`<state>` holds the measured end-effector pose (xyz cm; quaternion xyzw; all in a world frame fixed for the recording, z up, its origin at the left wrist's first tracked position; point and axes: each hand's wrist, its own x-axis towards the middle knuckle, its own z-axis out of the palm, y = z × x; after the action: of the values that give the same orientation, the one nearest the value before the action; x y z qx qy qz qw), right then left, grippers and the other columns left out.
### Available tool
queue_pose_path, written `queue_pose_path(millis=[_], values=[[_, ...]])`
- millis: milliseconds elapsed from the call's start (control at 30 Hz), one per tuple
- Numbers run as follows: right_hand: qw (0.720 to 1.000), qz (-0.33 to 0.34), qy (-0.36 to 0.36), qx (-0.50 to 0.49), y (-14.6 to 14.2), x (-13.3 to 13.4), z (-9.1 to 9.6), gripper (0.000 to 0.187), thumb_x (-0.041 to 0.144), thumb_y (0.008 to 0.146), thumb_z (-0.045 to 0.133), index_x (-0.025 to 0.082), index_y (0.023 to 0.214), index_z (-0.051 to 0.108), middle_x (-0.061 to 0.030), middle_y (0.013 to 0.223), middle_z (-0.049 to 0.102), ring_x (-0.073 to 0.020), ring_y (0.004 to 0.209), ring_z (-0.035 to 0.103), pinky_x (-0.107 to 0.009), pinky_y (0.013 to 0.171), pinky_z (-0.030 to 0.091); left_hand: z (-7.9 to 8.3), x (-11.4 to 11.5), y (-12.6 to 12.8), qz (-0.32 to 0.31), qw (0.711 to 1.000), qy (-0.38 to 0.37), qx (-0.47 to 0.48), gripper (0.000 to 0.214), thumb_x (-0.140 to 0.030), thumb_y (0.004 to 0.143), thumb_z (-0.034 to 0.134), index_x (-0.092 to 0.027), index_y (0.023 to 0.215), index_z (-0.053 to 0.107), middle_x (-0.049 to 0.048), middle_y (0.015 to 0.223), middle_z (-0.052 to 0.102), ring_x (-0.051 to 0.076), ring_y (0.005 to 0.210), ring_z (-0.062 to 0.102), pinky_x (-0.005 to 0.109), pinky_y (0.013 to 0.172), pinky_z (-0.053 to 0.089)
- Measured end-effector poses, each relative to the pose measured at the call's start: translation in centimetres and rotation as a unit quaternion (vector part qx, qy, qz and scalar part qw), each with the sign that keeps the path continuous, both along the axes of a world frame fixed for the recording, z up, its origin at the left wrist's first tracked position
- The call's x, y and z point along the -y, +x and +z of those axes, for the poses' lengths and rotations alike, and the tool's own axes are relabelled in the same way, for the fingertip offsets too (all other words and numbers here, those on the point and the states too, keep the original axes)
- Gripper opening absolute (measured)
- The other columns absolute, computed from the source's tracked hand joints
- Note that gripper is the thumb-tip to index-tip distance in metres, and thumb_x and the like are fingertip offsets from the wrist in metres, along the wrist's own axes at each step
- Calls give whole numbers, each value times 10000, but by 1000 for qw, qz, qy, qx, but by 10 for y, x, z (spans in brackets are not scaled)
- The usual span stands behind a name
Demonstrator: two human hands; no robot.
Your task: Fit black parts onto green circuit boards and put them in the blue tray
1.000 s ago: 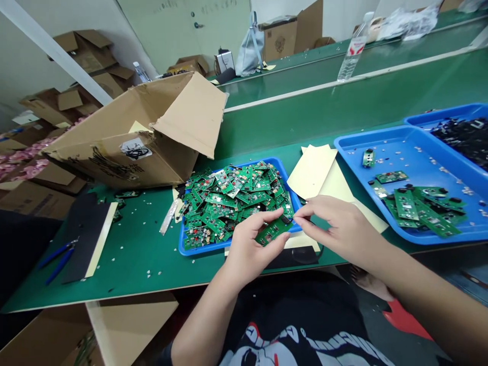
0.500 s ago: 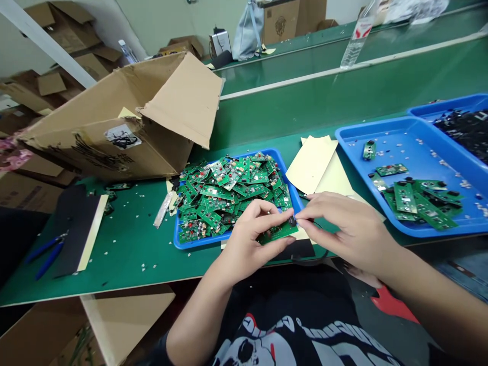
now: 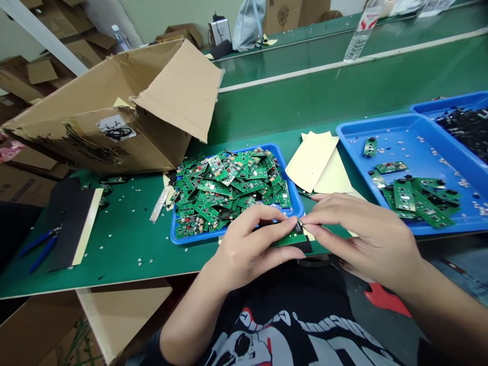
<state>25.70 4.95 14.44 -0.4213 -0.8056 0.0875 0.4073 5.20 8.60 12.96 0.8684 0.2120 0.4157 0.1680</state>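
My left hand (image 3: 247,246) holds a green circuit board (image 3: 290,238) between thumb and fingers at the front edge of the table. A small black component (image 3: 298,228) sits at the board's right end, with my left fingertip against it. My right hand (image 3: 358,231) is closed in a pinch right beside that component; whatever lies between its fingertips is too small to make out. Just behind my hands, a blue tray (image 3: 173,235) bears a heap of green circuit boards (image 3: 229,183). Most of the held board is covered by my left hand.
Yellowish paper sheets (image 3: 310,157) lie right of the heap. Another blue tray (image 3: 345,147) contains several boards and scattered bits; behind it a tray holds black parts (image 3: 463,129). To the left are an open cardboard box (image 3: 152,137) and blue-handled pliers (image 3: 41,249). A bottle (image 3: 360,38) stands behind.
My hands stay together at the board, the right fingertips still pinched by the black component. The board has shifted slightly rightward in view, and the camera view has moved a little.
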Motion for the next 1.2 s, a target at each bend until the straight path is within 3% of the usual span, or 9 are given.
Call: queue_pose_path(millis=[233,400,567,700,800,867,933,1033,1200], values=[[998,-17,51,-12,-1,6,-3,218,64,878,598,224,1010,663,-31,813,687,-171,743,642,-417,870,562,7,2,0,22,999,38,-12,169,-205,844,681,-171,1000,623,55,983,669,135,886,673,234,753,581],[1000,13,18,13,4,5,3,281,76,918,524,249,1096,656,-16,828,675,-166,746,639,-429,918,545,10,-1,-5,-18,998,33,-43,189,-188,884,612,-192,1073,618,72,1038,672,151,900,670,265,747,577],[998,49,-23,28,9,0,8,338,174,983,438,257,1280,576,-16,803,681,-175,750,660,-372,835,566,12,-7,-5,-62,996,42,-58,164,-200,914,556,-206,1063,624,66,1020,678,169,928,659,321,790,557],[994,91,-65,-2,11,-2,6,210,191,985,459,245,1010,661,-6,810,711,-156,752,668,-320,761,562,9,-7,-4,17,993,107,-54,168,-174,921,537,-267,980,664,32,986,618,183,1016,600,437,976,465],[995,78,-63,2,9,0,3,160,196,968,496,206,910,645,-40,851,723,-182,831,677,-311,718,551,4,-3,-2,108,979,160,-61,229,-124,889,568,-279,1003,692,37,977,539,184,960,546,406,901,473],[996,63,-62,0,5,1,1,151,192,961,506,194,888,638,-50,846,719,-183,802,673,-306,686,540,2,2,1,135,979,140,-59,246,-91,865,591,-244,1028,694,43,971,504,157,888,528,300,757,498],[997,39,-70,-14,1,2,0,155,194,959,507,195,870,634,-43,817,714,-167,740,666,-290,646,529,0,7,5,128,988,71,-40,266,-48,864,567,-204,1050,675,45,983,505,127,860,543,231,680,505],[996,10,-75,-45,-5,4,-2,172,218,964,505,203,844,627,-26,774,708,-148,691,660,-260,617,523,-2,9,10,89,996,-19,2,226,-89,860,602,-170,1067,643,63,1042,557,136,929,595,240,752,552],[996,1,-83,-40,-5,5,-7,129,208,965,508,197,966,636,-28,821,719,-142,724,677,-243,664,543,-7,2,9,51,997,-38,33,175,-227,812,714,-182,974,663,55,1018,647,140,920,653,259,802,580]])
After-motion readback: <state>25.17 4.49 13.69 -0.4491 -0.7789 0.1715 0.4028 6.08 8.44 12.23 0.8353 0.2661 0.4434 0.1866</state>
